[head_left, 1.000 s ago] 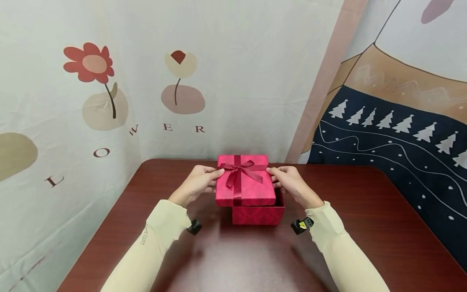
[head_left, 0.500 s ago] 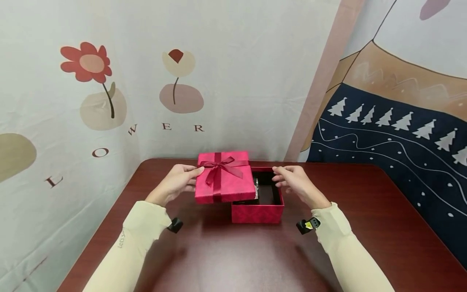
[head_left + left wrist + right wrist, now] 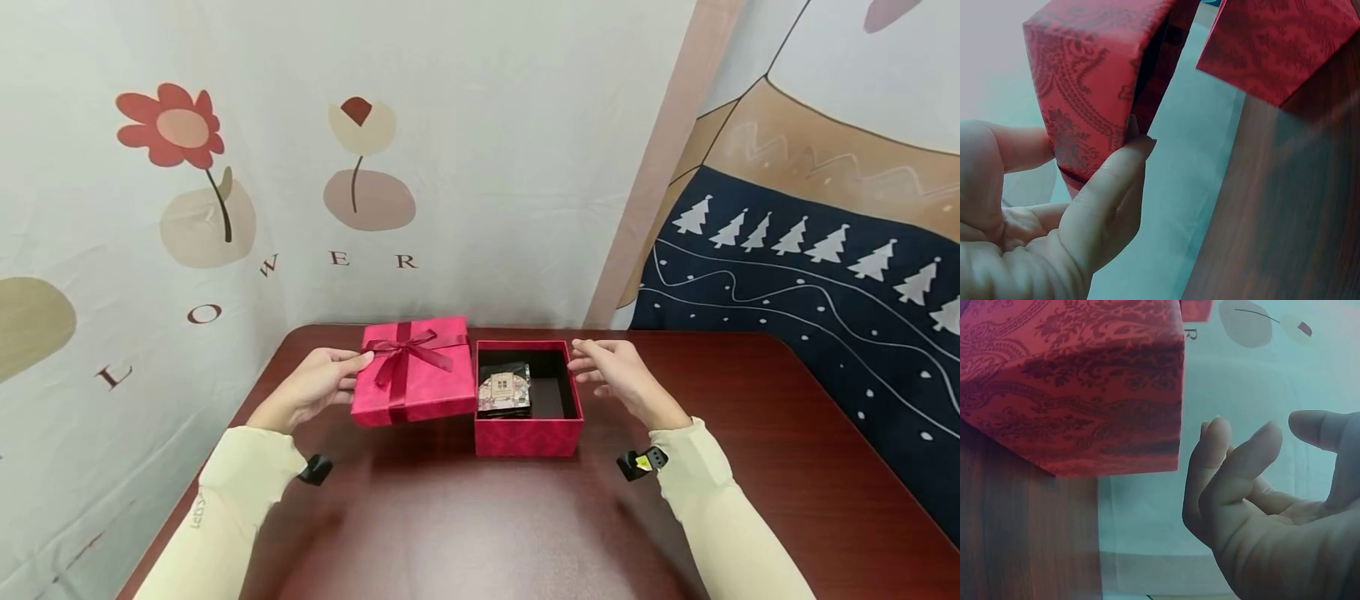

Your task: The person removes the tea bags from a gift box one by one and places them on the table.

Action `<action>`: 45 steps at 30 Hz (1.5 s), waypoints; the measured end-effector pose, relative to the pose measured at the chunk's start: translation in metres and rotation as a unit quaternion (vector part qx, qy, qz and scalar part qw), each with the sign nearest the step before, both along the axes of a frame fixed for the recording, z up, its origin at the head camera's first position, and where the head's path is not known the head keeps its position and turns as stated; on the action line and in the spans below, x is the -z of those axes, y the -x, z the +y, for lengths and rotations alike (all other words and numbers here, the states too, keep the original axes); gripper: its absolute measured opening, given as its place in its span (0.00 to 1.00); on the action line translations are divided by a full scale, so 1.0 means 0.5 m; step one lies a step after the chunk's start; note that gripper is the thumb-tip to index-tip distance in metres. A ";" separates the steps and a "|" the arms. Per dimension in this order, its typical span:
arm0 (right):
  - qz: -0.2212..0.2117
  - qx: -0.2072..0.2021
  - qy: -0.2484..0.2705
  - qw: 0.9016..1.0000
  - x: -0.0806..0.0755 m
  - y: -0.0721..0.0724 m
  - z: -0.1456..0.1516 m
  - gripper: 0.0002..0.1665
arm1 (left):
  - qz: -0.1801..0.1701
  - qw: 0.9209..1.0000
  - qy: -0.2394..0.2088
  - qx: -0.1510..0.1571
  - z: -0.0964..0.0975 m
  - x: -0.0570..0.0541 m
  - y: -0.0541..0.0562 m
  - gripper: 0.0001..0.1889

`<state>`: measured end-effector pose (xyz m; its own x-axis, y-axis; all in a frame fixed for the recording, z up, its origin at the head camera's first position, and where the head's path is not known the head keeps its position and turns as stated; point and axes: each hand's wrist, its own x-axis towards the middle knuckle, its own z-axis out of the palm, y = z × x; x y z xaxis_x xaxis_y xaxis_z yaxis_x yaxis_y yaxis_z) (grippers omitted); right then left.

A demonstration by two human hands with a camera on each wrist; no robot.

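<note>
The ribboned red lid is off, just left of its box — the left hand pinches its side between thumb and fingers. Inside the box, dark packets fill the left part. By the right wall, the right hand hovers, fingers loosely bent, thumb apart — all above a brown table.

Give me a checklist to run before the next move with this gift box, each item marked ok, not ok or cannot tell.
1. Box uncovered: ok, its top is open.
2. Lid gripped: ok, the left hand pinches its left edge.
3. Lid set down on the table: not ok, it is held tilted, left of the box.
4. Lid not touching the box: cannot tell.
5. Right hand free: ok, it holds nothing, beside the box.
6. Black packet in view: ok, inside, on the left.
</note>
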<state>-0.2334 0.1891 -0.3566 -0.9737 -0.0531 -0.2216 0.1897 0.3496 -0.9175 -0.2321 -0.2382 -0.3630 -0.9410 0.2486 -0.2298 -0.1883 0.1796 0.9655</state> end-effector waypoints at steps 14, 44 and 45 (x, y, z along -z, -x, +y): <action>-0.006 -0.001 0.005 1.000 0.014 -0.002 0.013 0.33 | -0.033 0.999 0.025 0.014 -0.030 0.057 0.015 0.37; -0.005 0.005 0.012 1.000 0.021 0.000 0.017 0.31 | -0.043 0.996 0.073 0.025 -0.007 0.126 0.036 0.32; -0.006 0.005 0.012 1.000 0.021 0.000 0.018 0.31 | -0.044 0.996 0.074 0.029 -0.007 0.127 0.037 0.32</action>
<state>-0.2333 0.1981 -0.3671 -0.9716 -0.0483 -0.2316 0.2039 0.3253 -0.9234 -0.2506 -0.2416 -0.4267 -0.9006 0.2587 -0.3492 -0.2569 0.3312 0.9079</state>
